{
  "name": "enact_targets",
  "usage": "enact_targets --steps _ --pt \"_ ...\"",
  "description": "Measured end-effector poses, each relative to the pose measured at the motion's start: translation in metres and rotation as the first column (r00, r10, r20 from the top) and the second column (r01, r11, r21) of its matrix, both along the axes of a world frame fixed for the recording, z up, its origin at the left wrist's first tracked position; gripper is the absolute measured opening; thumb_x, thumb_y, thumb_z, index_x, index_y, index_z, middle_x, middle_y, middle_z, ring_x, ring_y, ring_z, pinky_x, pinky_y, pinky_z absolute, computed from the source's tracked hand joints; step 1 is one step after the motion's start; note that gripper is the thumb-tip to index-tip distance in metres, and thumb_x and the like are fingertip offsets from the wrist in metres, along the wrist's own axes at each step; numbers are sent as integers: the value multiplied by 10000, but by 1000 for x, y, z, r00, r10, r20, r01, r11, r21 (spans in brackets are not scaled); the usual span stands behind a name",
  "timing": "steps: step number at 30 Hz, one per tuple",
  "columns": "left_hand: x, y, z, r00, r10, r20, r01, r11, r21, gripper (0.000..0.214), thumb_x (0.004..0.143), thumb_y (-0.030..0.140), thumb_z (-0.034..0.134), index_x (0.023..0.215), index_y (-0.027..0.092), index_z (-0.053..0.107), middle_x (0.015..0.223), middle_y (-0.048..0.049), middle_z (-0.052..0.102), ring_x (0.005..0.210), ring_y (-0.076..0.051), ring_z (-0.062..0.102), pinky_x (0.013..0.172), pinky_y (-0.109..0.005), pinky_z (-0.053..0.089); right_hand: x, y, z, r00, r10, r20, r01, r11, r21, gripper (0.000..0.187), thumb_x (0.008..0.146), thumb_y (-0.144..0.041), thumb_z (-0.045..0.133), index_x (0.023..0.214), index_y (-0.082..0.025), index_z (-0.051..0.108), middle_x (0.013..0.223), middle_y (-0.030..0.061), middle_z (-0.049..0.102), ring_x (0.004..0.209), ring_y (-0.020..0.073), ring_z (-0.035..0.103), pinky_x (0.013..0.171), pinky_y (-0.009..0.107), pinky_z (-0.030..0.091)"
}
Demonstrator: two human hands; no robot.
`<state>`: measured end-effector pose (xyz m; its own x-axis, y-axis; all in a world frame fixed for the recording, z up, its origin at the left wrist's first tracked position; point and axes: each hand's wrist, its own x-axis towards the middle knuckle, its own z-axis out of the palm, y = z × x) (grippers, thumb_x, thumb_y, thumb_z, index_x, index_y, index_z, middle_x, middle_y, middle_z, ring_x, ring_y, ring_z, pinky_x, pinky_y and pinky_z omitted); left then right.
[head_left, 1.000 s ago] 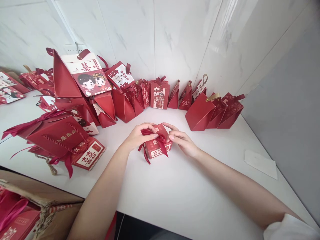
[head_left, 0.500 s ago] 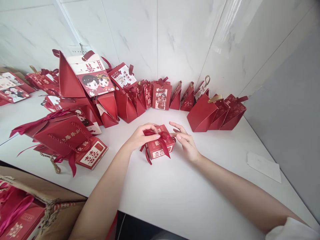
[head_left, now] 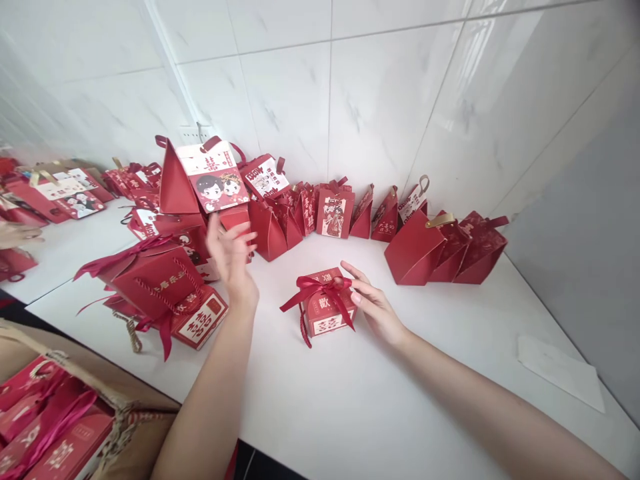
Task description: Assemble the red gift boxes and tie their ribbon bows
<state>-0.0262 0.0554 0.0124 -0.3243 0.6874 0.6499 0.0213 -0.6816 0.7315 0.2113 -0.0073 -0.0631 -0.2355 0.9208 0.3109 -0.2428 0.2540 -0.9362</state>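
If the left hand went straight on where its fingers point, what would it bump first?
Likely the red box below the cartoon-printed box; the left hand is blurred and depth unclear.

It looks like a gift-packing workroom: red gift boxes [head_left: 334,212] line the white table [head_left: 320,400], a filled carton [head_left: 133,445] stands beside it, marbled tiles [head_left: 390,87] behind it.

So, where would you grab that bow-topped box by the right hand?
Probably by its left and right walls, below the bow, one hand from each side: the box sits flat on the table and looks straight-sided, while the bow is soft ribbon. The right hand is at its right; on the left, avoid the hanging cord.
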Motion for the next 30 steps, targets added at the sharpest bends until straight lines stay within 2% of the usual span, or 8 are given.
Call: enact_targets --steps 2,4,6,10,13,18,24,30 --pt "1 -1 4 997 72 -18 -73 996 -48 397 881 469 531 1216 258 567 1126 -59 641 979 -174 627 820 -283 481 -2 3 1 999 -3 -38 1 999 -33 231 899 -433 613 1047 -306 735 1549 15 356 1481 255 207 1129 428 344" --pt "11 -6 2 973 -75 -217 23 972 -233 327 860 489 557 994 210 662 1059 -69 668 1018 -207 620 863 -309 475 -3 6 3 998 -6 -61 2 998 -68 216 892 -442 620 921 -275 754 1512 24 421 1479 250 214 1129 416 336" --pt "27 -14 -4 871 -263 -416 84 912 -401 306 826 494 611 823 195 680 1071 -76 667 1082 -238 599 934 -346 453 -2 8 6 996 -2 -85 -7 994 -105 251 881 -464 624 842 -251 750 1505 18 434 1456 262 272 1117 407 349" --pt "48 -25 -13 681 -441 -584 123 855 -503 237 780 446 688 789 209 685 1129 -70 631 1102 -245 590 1008 -386 414 2 15 15 992 29 -126 -57 972 -226 356 871 -557 583 938 -247 746 1523 -13 405 1297 285 496 1040 407 425" --pt "49 -25 -13 626 -506 -593 166 830 -533 173 773 376 694 802 207 669 1132 -72 621 1095 -248 593 1017 -404 410 4 25 24 994 44 -96 -72 948 -309 407 848 -579 599 1078 -267 723 1470 4 478 1228 276 550 988 397 462" --pt "43 -19 -14 610 -578 -541 230 783 -577 151 757 325 695 828 207 632 1164 -62 610 1106 -250 588 986 -404 436 6 44 35 996 86 6 -82 967 -240 354 811 -542 660 865 -210 773 1461 30 487 1259 278 519 1018 364 430" --pt "40 -15 -19 599 -688 -409 303 668 -680 170 759 345 693 807 195 628 1209 -59 598 1047 -248 616 934 -405 468 -1 60 37 994 106 12 -99 960 -262 375 791 -562 670 849 -198 739 1240 66 651 1194 290 559 1053 423 384" --pt "39 -15 -17 566 -731 -382 335 627 -703 181 745 348 699 779 180 641 1180 -70 616 995 -251 632 889 -389 486 -13 72 30 998 38 55 -28 984 -177 575 827 -647 556 479 -196 475 1249 57 631 1203 293 538 1063 420 342"
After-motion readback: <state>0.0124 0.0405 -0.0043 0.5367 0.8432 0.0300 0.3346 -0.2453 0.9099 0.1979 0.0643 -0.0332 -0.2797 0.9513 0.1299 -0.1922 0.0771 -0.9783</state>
